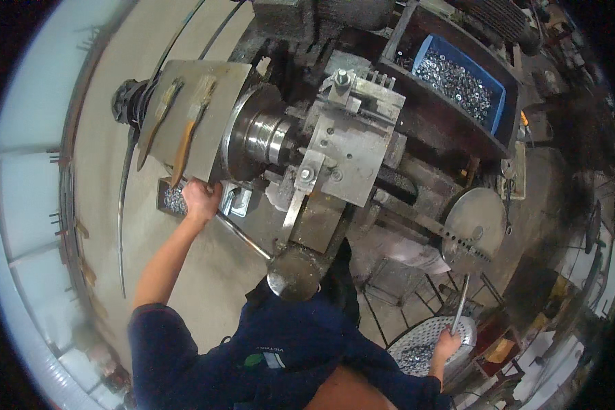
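My left hand (201,199) is closed around the outer end of a steel lever (242,234) that runs to a round metal hub (294,275) in front of my body. Lower right, my right hand (447,343) grips a slim metal handle (461,305) beneath a large round plate (478,219). Between and beyond my hands is a lathe, with its shiny threaded spindle nose (268,138) facing a flat metal slide (348,154) with bolted clamps. Whatever sits at the spindle's tip is too small to make out.
Two wooden-handled brushes (188,140) lie on the headstock cover (208,82). A blue bin (500,113) of small metal rings stands far right. A box of small parts (173,199) sits below my left hand; a perforated basket (466,326) holding parts is by my right hand.
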Demonstrator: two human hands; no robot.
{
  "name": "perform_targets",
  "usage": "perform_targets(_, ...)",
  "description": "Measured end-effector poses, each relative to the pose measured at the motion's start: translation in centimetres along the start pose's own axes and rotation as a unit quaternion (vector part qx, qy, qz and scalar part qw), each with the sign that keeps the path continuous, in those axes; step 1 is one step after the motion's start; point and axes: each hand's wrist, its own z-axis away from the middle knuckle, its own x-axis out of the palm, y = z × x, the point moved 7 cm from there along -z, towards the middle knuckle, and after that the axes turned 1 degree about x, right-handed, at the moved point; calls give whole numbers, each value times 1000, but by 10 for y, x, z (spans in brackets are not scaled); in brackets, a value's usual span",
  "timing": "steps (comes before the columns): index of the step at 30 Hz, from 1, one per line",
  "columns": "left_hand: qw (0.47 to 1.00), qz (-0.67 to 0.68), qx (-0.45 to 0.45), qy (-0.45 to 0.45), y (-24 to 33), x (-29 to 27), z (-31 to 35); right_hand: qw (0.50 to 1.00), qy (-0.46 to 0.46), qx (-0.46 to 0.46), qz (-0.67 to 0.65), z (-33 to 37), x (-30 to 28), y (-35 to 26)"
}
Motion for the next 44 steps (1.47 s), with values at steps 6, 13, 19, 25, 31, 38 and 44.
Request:
perform_targets(6, 983, 150, 88, 65, 9, -6, 2, 996, 28, -44, 67, 10, -9, -7)
perform_targets(13, 978, 135, 133, 91, -11, -9, -19, 965, 189, -58, 170, 36, -10, 66)
perform_targets(19, 929, 305, 109, 180, -20, -6, -19, 929, 296, -73, 210, 42, -12, 79)
perform_targets(25, 894, 364, 154, 212, -26, 5, -25, 933, 302, -24, 196, 54, -16, 58)
perform_targets(31, 906, 329, 145, 221, -21, -9, -12, 922, 353, -36, 153, 88, 0, 58)
perform_targets(38, 888, 345, 178, 244, -24, -11, -18, 932, 319, 10, 170, 113, 10, 41)
perform_targets(44, 897, 321, 161, 257, -22, -14, -13, 946, 298, -10, 124, 133, 18, 34)
